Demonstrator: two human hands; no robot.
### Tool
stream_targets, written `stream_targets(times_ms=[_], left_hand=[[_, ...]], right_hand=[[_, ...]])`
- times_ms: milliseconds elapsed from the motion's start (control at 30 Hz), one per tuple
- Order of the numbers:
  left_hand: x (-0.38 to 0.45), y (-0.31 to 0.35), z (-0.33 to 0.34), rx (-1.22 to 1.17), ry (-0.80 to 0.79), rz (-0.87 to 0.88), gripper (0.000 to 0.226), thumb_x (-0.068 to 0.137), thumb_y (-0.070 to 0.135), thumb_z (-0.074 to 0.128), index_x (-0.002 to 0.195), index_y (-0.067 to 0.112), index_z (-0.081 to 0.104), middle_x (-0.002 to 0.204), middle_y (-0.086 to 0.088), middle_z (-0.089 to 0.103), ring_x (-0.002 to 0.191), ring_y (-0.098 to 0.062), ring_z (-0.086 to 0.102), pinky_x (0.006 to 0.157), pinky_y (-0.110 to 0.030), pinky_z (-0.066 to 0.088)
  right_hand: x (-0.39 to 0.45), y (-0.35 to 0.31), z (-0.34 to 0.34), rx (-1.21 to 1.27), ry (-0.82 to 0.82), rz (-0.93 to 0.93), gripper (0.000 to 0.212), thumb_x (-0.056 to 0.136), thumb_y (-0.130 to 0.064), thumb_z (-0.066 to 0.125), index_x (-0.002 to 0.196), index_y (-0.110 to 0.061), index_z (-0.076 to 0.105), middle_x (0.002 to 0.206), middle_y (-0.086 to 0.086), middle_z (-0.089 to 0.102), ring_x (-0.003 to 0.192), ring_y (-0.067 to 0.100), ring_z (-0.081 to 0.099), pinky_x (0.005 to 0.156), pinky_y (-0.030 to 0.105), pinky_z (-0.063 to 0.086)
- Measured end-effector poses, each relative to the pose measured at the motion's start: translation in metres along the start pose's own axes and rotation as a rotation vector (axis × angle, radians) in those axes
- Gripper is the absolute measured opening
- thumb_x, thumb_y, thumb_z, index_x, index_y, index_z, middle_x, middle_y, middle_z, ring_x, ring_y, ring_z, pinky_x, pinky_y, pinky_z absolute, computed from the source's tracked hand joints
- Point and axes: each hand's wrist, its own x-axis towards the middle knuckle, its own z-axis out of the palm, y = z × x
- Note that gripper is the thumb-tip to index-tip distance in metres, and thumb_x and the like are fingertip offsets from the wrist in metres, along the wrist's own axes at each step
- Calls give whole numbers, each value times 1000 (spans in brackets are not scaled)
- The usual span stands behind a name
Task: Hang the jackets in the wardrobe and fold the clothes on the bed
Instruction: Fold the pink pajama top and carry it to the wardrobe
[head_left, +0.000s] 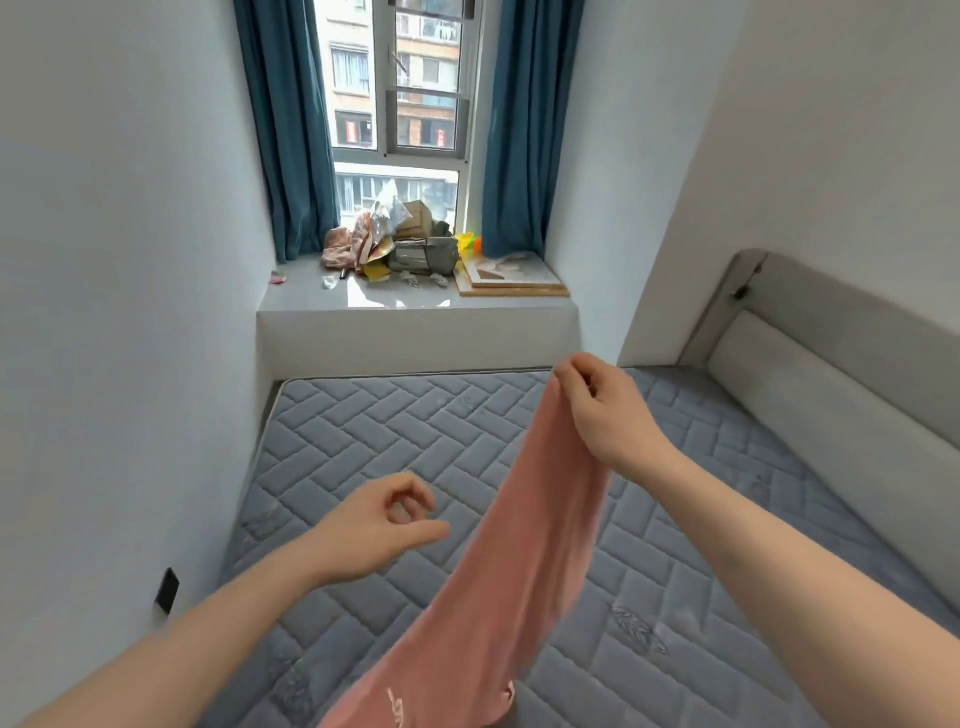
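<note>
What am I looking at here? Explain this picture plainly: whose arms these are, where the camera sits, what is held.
There is no machine here. A person wears a wide-angle camera on the head, so you look forward and down along their own two bare arms. The right hand pinches the top of a pink garment, which hangs down toward the bottom of the picture. The left hand holds nothing; its fingers are loosely curled beside the cloth. Below lies a bare grey quilted mattress with a padded headboard on the right. Ahead, a window ledge carries a heap of bags and boxes between blue curtains.
</note>
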Motion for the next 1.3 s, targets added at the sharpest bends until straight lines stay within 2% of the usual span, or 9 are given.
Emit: stream_targets(times_ms=[133,267,467,600,800,900,1067,1133,1300], left_hand=[[-1,56,63,95,-145,178,52,74,61,82,118,44,60,114,29,66,103,7,63,85,-13,51],[1,87,77,140,-8,273,20,96,26,67,77,20,63,68,13,62,67,-2,52,69,-37,45],[2,143,63,0,124,399,18,99,-2,50,89,-5,65,81,-11,63,79,-10,52,77,-36,45],[7,189,65,-93,121,421,20,104,14,54,108,10,74,103,-3,74,95,-9,66,87,-26,53],[2,205,53,-14,34,451,26,102,35,62,109,12,73,98,0,75,87,-10,68,82,-31,53],[-8,202,44,-5,-72,453,24,104,34,60,111,17,74,97,4,72,89,-3,63,83,-24,51],[-28,195,16,-2,-216,391,25,101,32,63,123,25,74,119,6,76,115,-11,68,99,-27,53],[-36,191,3,4,-235,358,30,99,31,65,125,18,73,124,-4,74,121,-19,66,107,-36,51],[-50,189,-9,-31,-218,365,14,98,24,68,106,19,79,101,4,78,92,-5,69,82,-19,54]], right_hand=[[-32,-18,9,-33,-122,-39,32,105,-24,54,74,-17,59,63,-13,53,62,2,46,59,18,35],[-51,-21,-13,-79,-112,-61,29,102,-29,59,75,-25,66,68,-17,63,65,-2,54,62,13,38],[-97,12,-54,161,-298,215,34,94,-55,62,110,-28,72,104,-17,76,92,-3,69,78,14,49],[-132,36,-33,32,-447,243,47,82,-55,81,123,-38,66,116,-30,68,107,-16,60,84,6,45],[-134,40,-21,120,-168,319,87,83,-49,82,155,-41,33,141,-20,48,122,3,54,99,28,47],[-127,25,-14,162,-282,238,72,88,-36,80,150,-42,45,146,-23,52,133,4,51,107,34,47],[-131,10,1,386,-459,227,7,90,-8,78,96,-8,74,100,-5,76,98,7,68,94,29,52],[-139,7,0,452,-452,276,19,92,-8,75,87,3,61,88,7,64,86,15,60,83,34,47],[-144,-23,8,581,-424,317,39,91,-10,77,124,-27,64,112,-4,68,87,24,70,67,32,53]])
